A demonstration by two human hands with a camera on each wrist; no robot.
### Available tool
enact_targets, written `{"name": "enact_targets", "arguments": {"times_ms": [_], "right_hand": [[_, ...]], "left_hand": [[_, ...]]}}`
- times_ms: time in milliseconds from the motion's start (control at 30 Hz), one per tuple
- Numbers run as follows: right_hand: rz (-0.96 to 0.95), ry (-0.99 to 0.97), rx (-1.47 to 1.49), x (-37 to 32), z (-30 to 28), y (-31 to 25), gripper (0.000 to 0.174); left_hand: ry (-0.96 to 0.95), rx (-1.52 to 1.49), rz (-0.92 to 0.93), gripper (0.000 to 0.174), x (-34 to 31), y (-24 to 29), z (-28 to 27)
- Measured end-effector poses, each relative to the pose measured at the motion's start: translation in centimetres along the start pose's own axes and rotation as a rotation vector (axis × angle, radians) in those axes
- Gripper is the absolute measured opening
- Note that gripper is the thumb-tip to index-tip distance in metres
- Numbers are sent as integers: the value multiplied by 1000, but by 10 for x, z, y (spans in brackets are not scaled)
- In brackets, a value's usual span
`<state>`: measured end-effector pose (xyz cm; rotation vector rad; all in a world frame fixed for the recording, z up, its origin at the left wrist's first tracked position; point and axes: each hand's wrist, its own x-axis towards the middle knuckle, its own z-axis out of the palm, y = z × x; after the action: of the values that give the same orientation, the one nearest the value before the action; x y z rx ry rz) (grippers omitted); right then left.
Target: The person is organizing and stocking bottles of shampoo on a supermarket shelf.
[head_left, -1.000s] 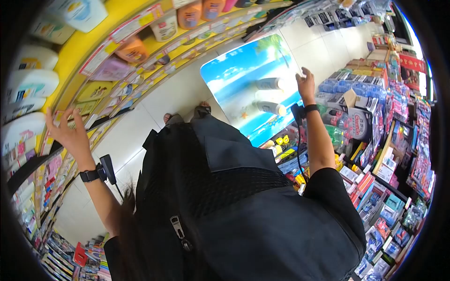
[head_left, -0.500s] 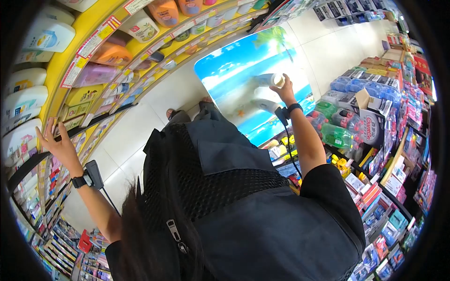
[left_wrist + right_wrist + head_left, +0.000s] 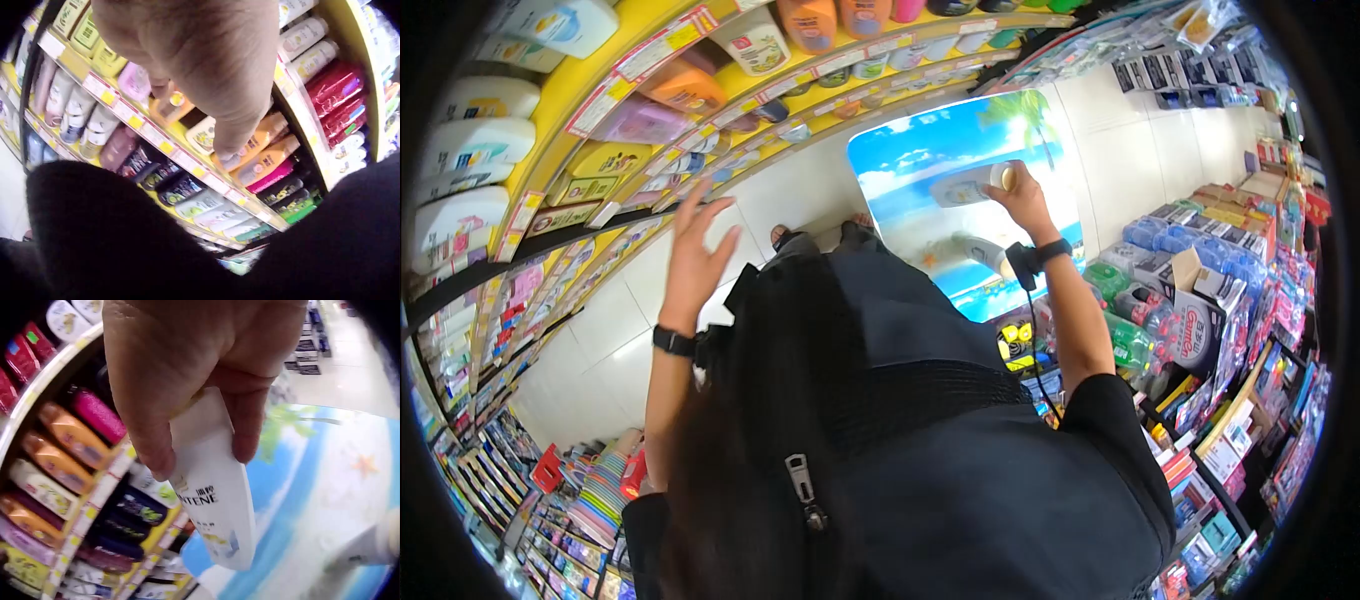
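Observation:
My right hand [image 3: 1026, 205] grips a white bottle [image 3: 966, 187] by its cap end, over a beach-printed board [image 3: 910, 160]. In the right wrist view, thumb and fingers pinch both sides of the white bottle [image 3: 215, 487], which hangs tilted with its printed label showing. A second white bottle [image 3: 988, 252] lies on the board, below the held one. My left hand [image 3: 692, 250] is in the air before the shelves, fingers spread and holding nothing. The left wrist view shows the left hand [image 3: 200, 56] in front of shelved bottles.
Yellow shelves [image 3: 635, 85] packed with bottles curve along the left and top. Stacked drink bottles [image 3: 1125, 335] and an opened carton [image 3: 1195, 325] stand at the right. Pale floor tiles [image 3: 1115, 150] run beyond the board; a shelf of small goods fills the lower right.
The right hand moved onto a bottle at the board, gripped its cap end and lifted it clear of the other bottle. The left hand shifted right, away from the left shelf.

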<state>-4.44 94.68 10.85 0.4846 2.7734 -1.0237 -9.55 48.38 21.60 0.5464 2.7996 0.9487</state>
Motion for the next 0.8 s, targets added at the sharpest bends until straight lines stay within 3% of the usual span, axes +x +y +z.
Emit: {"name": "enact_targets", "arguments": {"times_ms": [100,233,300,367,400,433,467,500,533,567,633,800], "right_hand": [[-144,-140,88,4,-32,-91,53],[-400,-253,126,9,-66,-202,49],[-533,-264,161,8,-77,-247,50],[-565,-447,488,16,-82,-304,50],[-527,-481,427,13,-88,-310,50],[-584,-487,428,20,-81,-319,50],[-763,-416,429,36,-64,-342,52],[-810,-323,431,24,-62,-339,54],[-731,-404,489,17,-64,-353,61],[-638,-551,834,10,-44,-377,66],[-597,-639,901,8,-37,-382,67],[-746,-699,609,3,9,-416,66]], "left_hand": [[-152,-232,42,40,29,17,8],[-165,-295,204,54,57,47,9],[-278,-388,73,67,61,68,-3],[-211,-589,-26,78,55,65,-18],[-299,-752,-181,84,55,74,-31],[-162,-727,-69,83,50,60,-18],[-37,-650,-32,81,49,49,-35],[-32,-629,-6,79,38,54,-32],[12,-726,-28,77,29,53,-34],[106,-831,-32,75,31,46,-41],[92,-855,-66,77,29,44,-51],[328,-807,41,77,32,30,-99]]}}
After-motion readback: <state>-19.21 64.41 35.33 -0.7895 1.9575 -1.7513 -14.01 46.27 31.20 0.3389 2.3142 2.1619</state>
